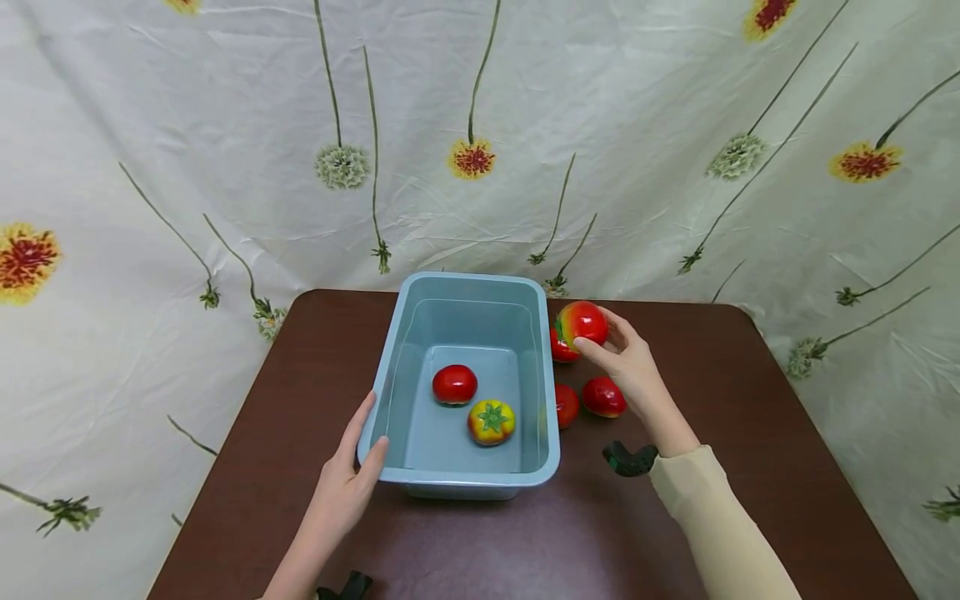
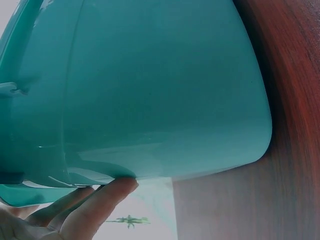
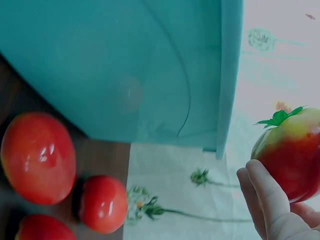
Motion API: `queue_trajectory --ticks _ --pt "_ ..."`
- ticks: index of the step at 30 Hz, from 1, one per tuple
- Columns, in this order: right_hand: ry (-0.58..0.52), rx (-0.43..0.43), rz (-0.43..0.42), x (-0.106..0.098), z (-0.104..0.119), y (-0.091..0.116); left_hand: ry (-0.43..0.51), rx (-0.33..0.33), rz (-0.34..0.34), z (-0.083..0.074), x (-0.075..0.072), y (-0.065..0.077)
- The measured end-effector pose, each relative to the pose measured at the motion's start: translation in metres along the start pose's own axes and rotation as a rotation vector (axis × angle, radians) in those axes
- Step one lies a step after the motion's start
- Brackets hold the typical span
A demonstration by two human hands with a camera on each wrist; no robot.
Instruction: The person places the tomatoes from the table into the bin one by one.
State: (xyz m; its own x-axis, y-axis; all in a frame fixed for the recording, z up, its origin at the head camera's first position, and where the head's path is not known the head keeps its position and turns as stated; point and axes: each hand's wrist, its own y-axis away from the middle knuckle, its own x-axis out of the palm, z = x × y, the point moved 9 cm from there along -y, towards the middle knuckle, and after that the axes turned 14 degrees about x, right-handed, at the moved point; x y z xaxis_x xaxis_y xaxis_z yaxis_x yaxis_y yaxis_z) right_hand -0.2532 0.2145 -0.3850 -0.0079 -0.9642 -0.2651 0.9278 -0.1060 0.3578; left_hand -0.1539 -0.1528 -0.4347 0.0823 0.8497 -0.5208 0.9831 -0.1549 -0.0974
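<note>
Two fruits [image 1: 454, 384] in bin [image 1: 465, 478] between hands; left hand [image 1: 347, 479] grips rim, right hand [image 1: 624, 357] holds red-yellow fruit [image 1: 587, 323]; three others [image 1: 604, 397] lie beside it.

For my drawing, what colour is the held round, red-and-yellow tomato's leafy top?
The leafy top is green, clearest in the right wrist view.

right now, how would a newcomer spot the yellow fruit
On the brown table stands a blue bin. On its floor, toward the near right, lies the yellow fruit. A green star-shaped leafy top sets it apart from the plain red fruit beside it.
</note>
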Motion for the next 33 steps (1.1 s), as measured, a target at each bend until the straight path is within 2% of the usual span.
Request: queue_trajectory --ticks 5,11,18,21,28,33 --pt "0.045 -0.024 0.017 0.015 0.013 0.002 0.006 0.005 -0.003 -0.001 0.000 0.000" --pt "0.127 -0.117 0.033 0.033 0.029 0.005 0.007 0.009 -0.008 -0.002 -0.001 0.000" --pt "0.224 -0.180 0.027 0.050 0.034 0.006 0.006 0.016 -0.009 -0.003 -0.001 0.000" --pt "0.281 -0.238 0.025 0.058 0.036 0.007 0.004 0.018 -0.012 -0.004 -0.001 0.000" --pt "0.501 -0.444 -0.028 0.076 0.047 0.016 0.007 0.006 -0.004 -0.004 -0.001 0.000" --pt "0.550 -0.477 -0.034 0.082 0.047 0.016 0.006 0.003 -0.005 -0.004 -0.001 0.000"
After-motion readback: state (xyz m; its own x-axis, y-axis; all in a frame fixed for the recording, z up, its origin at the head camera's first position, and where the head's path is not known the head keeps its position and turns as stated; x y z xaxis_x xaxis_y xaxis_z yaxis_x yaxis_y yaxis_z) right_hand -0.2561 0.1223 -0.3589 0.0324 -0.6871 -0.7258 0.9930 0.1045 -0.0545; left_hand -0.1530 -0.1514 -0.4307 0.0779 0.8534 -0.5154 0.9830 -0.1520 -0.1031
